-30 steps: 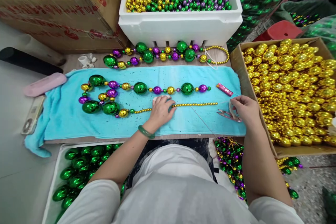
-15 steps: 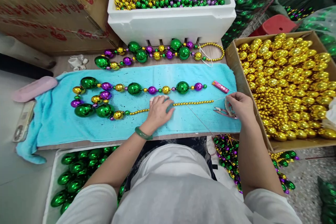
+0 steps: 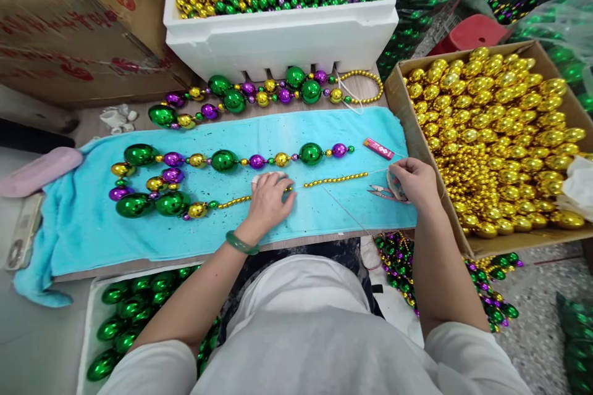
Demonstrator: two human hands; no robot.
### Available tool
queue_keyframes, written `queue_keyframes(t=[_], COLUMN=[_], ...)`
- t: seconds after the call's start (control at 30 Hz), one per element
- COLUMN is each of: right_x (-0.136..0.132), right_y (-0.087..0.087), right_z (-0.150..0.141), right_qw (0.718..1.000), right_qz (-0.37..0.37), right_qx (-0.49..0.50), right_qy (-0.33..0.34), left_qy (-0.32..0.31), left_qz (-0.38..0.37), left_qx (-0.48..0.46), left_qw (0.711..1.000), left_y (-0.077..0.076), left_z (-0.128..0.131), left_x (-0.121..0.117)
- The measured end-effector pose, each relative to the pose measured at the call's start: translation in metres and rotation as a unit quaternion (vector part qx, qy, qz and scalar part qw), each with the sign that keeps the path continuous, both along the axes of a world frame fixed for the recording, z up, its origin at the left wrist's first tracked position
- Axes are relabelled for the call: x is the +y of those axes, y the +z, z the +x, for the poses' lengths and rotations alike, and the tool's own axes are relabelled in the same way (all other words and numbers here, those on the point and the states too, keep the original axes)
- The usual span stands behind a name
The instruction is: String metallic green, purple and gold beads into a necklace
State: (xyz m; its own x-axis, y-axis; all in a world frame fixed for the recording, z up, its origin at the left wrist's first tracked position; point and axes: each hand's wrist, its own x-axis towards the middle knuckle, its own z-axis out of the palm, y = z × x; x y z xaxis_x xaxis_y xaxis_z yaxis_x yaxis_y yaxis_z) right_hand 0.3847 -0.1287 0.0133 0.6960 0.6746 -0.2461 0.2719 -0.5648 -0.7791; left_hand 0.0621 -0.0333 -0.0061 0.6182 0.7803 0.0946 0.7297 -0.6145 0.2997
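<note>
Along the blue towel (image 3: 102, 234) lies a bead garland of green, purple and gold beads (image 3: 225, 160), looped at the left. Its lower strand continues as small gold beads (image 3: 336, 179) on a thin white string. My left hand (image 3: 269, 200), palm down with bent fingers, is closed over part of this gold strand; a short gap shows right of it. A pale object (image 3: 269, 177) peeks out behind its fingers. My right hand (image 3: 412, 180) pinches the string's right end. Thread snips (image 3: 382, 191) lie just beside that hand, partly hidden. A pink packet (image 3: 378, 149) lies above.
A finished-looking garland (image 3: 234, 100) lies behind the towel. Beyond it stand a white foam box (image 3: 282, 40) of small beads and a cardboard box (image 3: 134, 31). At right is a box (image 3: 532, 241) of gold beads. Green beads (image 3: 132, 308) sit below left.
The view has shifted, moving the scene slightly left. My left hand has moved left along the gold strand, and several beads have slid with it. My right hand still holds the string.
</note>
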Motion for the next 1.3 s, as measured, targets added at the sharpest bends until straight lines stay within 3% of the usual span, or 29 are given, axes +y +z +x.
queue_keyframes(t=[0.23, 0.53, 0.8, 1.1, 1.3], right_x=[0.0, -0.003, -0.004, -0.007, -0.005], right_y=[0.004, -0.006, 0.0, -0.006, -0.004], right_z=[-0.002, 0.002, 0.001, 0.004, 0.004], right_qw=[1.0, 0.999, 0.999, 0.999, 0.999], right_qz=[0.016, 0.033, 0.027, 0.039, 0.036], right_qx=[0.005, 0.025, 0.033, 0.03, 0.029], right_qy=[0.003, -0.002, 0.003, -0.001, -0.002], left_qy=[-0.032, -0.009, -0.044, -0.038, -0.08], left_qz=[-0.017, -0.017, -0.005, 0.005, -0.009], left_qx=[-0.025, 0.008, -0.004, 0.018, -0.001], left_qw=[0.999, 1.0, 0.999, 0.999, 0.997], left_y=[-0.004, 0.006, 0.001, 0.006, 0.004], left_z=[0.035, 0.02, 0.055, 0.045, 0.071], left_x=[-0.001, -0.002, -0.006, -0.006, -0.007])
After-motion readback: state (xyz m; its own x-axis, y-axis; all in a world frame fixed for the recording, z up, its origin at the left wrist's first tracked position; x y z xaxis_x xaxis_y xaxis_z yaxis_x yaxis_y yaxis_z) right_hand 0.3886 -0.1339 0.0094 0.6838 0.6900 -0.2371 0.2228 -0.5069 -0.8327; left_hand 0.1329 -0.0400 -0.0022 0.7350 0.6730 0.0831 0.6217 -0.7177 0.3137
